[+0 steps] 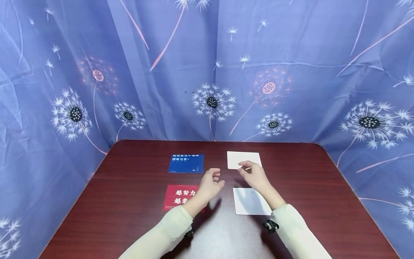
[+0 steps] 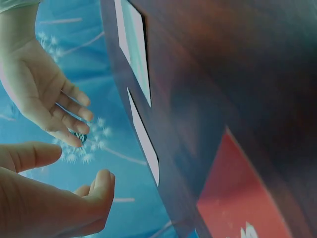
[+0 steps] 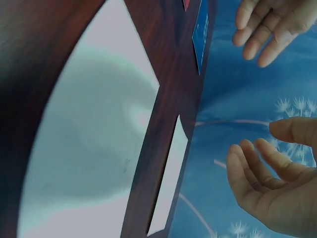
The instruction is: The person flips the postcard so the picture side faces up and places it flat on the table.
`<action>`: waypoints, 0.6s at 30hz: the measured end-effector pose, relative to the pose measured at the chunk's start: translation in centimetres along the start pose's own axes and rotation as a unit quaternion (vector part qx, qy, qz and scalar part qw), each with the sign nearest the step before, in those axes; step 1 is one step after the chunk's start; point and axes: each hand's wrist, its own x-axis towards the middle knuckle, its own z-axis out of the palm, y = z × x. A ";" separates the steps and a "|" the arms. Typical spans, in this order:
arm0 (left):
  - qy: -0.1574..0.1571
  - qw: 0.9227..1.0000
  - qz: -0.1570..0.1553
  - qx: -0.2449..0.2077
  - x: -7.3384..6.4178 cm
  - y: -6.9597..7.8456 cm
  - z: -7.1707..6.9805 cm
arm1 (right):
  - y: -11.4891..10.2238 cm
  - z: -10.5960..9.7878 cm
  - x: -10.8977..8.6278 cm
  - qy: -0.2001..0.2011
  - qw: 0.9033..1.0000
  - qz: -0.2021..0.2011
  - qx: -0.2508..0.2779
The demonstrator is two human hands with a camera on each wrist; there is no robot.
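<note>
My left hand (image 1: 209,186) hovers over the table beside the right edge of a red card (image 1: 170,198), its fingers loosely bent around nothing. The forearm and hand cover part of that card, which bears white Chinese characters. Behind it lies a blue card (image 1: 185,166) with white lettering. My right hand (image 1: 255,178) is raised between two white cards, thumb and fingers bent with a gap between them in the right wrist view. Its fingertips overlap the far white card (image 1: 235,158) in the head view. The near white card (image 1: 249,202) lies under the right wrist and catches its shadow.
The cards lie flat on a dark red-brown wooden table (image 1: 129,201) with rounded far corners. A blue curtain (image 1: 174,90) with dandelion prints hangs behind the table and along both sides. A small black object (image 1: 271,226) sits at the right cuff.
</note>
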 end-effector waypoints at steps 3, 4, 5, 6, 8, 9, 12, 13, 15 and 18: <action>-0.014 1.000 -0.006 -0.017 -0.5 -0.2 0.9 | 0.7 -1.0 -1.0 -0.001 1.000 0.006 -0.005; -0.018 1.000 -0.008 -0.021 -0.7 -0.3 1.3 | 1.0 -1.3 -1.3 -0.002 1.000 0.008 -0.007; -0.022 0.999 -0.010 -0.026 -0.8 -0.4 1.6 | 1.2 -1.6 -1.6 -0.004 1.000 0.012 -0.008; -0.027 0.999 -0.011 -0.027 -1.0 -0.4 1.9 | 1.4 -1.9 -1.9 -0.006 1.000 0.017 -0.009; -0.033 0.999 -0.011 -0.030 -1.2 -0.5 2.5 | 1.8 -2.4 -2.4 -0.007 1.000 0.024 -0.010; -0.037 0.999 -0.013 -0.029 -1.4 -0.6 2.8 | 2.0 -2.7 -2.7 -0.007 1.000 0.028 -0.010; -0.050 0.998 -0.016 -0.029 -1.8 -0.7 3.5 | 2.6 -3.4 -3.5 -0.010 0.999 0.041 -0.010; -0.054 0.998 -0.018 -0.028 -1.9 -0.8 3.6 | 2.9 -3.6 -3.7 -0.013 0.999 0.045 -0.011; -0.063 0.997 -0.023 -0.026 -2.1 -0.8 3.9 | 3.3 -3.9 -4.1 -0.018 0.998 0.055 -0.014; -0.080 0.996 -0.037 -0.028 -2.3 -0.9 4.2 | 4.1 -4.4 -4.7 -0.024 0.997 0.067 -0.020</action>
